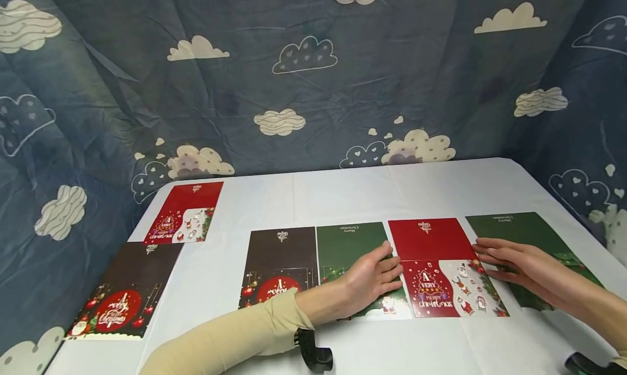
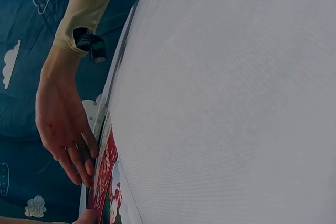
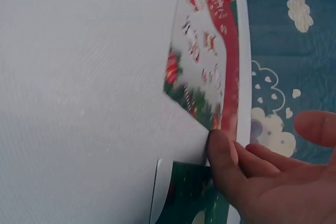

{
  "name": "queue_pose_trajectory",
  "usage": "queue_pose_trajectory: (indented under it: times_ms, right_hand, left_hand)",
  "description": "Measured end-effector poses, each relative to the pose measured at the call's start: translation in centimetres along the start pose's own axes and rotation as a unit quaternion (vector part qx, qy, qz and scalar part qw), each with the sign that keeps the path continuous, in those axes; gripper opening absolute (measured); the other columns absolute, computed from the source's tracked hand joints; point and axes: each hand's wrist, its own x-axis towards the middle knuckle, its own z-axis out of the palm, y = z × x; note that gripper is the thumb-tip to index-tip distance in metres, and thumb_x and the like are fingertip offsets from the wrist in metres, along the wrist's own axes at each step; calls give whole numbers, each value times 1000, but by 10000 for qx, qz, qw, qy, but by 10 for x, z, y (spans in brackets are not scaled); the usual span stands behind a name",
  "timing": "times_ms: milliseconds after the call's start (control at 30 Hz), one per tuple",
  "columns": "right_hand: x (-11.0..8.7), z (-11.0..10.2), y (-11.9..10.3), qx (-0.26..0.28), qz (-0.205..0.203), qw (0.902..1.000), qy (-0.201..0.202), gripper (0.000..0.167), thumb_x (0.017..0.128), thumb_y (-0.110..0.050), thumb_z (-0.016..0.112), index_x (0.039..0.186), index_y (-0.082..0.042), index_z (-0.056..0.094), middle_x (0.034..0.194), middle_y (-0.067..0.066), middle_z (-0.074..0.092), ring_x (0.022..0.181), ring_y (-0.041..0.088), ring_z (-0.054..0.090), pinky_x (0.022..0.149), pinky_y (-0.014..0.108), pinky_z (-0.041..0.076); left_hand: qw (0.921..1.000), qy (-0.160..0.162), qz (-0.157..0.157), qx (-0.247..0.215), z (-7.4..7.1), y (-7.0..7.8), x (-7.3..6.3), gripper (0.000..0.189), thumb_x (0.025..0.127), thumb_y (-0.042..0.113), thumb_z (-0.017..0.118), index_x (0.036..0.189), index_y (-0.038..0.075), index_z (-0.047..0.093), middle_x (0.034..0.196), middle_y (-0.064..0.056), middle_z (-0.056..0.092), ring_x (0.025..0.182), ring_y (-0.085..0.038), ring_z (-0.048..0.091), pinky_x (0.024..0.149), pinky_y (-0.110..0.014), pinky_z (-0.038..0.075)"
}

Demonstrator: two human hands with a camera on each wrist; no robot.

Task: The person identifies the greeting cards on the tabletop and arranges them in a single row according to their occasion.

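Note:
An unfolded red Christmas card (image 1: 425,247) lies flat on the white table, a white panel of small figures on its lower half. My left hand (image 1: 369,277) is at its left edge, fingers extended, the palm and wrist covering part of a green card (image 1: 349,243). On the opposite side, the fingertips of my right hand (image 1: 524,265) touch or nearly touch the red card's right edge. That hand partly hides another green card (image 1: 514,228). In the right wrist view, the right thumb (image 3: 223,153) is at the red card's corner (image 3: 202,103).
Left of the green card lies a dark brown card (image 1: 284,250), partly behind my left sleeve (image 1: 235,331). Along the table's left side are another red card (image 1: 191,201) and another brown card (image 1: 122,293). A cloud-patterned cloth (image 1: 313,103) hangs behind the white table (image 1: 333,192).

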Motion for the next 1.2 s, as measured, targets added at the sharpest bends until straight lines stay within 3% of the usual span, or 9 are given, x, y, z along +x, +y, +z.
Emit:
queue_pose_trajectory:
  times_ms: [133, 267, 633, 700, 833, 967, 1033, 1200]
  right_hand:
    - [1, 1, 0, -278, 57, 9996, 94, 67, 108, -38, 36, 152, 9, 16, 152, 35, 21, 110, -5, 52, 90, 24, 51]
    - [0, 4, 0, -184, 60, 9997, 135, 66, 107, -37, 39, 153, 5, 19, 153, 31, 21, 107, -10, 47, 90, 22, 50]
    - [-2, 6, 3, -362, -181, 9981, 467, 65, 107, -41, 33, 151, 5, 24, 150, 30, 25, 103, -14, 47, 87, 20, 50]
    - [-2, 5, 3, -224, -232, 9983, 482, 64, 107, -40, 34, 151, 5, 26, 150, 27, 27, 105, -12, 50, 88, 21, 51]
    - [-2, 1, 5, 131, -331, 9982, 473, 61, 107, -39, 36, 152, 2, 27, 142, 5, 41, 108, -6, 56, 89, 23, 52]
    - [-2, 0, 3, 156, -379, 9977, 531, 62, 107, -41, 37, 153, -2, 25, 145, 6, 37, 109, -8, 55, 88, 23, 52]
    - [-2, 2, 0, 69, -447, 9973, 579, 62, 107, -41, 36, 154, -2, 24, 149, 14, 29, 109, -9, 54, 87, 22, 52]
    - [0, 8, -8, 148, -594, 9966, 557, 58, 107, -40, 36, 154, -6, 28, 148, 5, 32, 111, -10, 53, 87, 21, 51]
  left_hand:
    - [9998, 64, 50, -178, -2, -1, 1, 72, 106, 45, 33, 156, 0, 8, 159, -22, 21, 145, -35, 24, 114, -43, 30]
    - [9991, 121, 100, -401, -4, -2, 2, 73, 106, 45, 34, 155, -3, 11, 157, -24, 25, 143, -37, 26, 114, -46, 29]
    - [9991, -230, 69, -361, -7, -2, -1, 73, 104, 50, 32, 156, 3, 13, 157, -19, 26, 141, -38, 31, 114, -49, 28]
    - [9991, -231, 88, -338, -7, -2, -2, 73, 104, 51, 32, 156, 3, 13, 158, -19, 25, 141, -38, 30, 114, -49, 27]
    - [9989, -340, 178, -269, -9, 1, -5, 73, 105, 51, 30, 157, 4, 11, 160, -16, 21, 144, -36, 25, 115, -50, 24]
    - [9984, -429, 340, -155, -12, 8, -8, 72, 104, 51, 30, 157, 6, 11, 161, -14, 19, 145, -34, 22, 116, -50, 22]
    - [9983, -392, 415, -101, -14, 12, -9, 72, 104, 51, 31, 157, 7, 12, 161, -14, 19, 145, -34, 23, 116, -50, 22]
    - [9980, -141, 615, -108, -21, 16, -13, 71, 104, 51, 33, 157, 7, 15, 160, -15, 23, 144, -34, 26, 115, -49, 25]
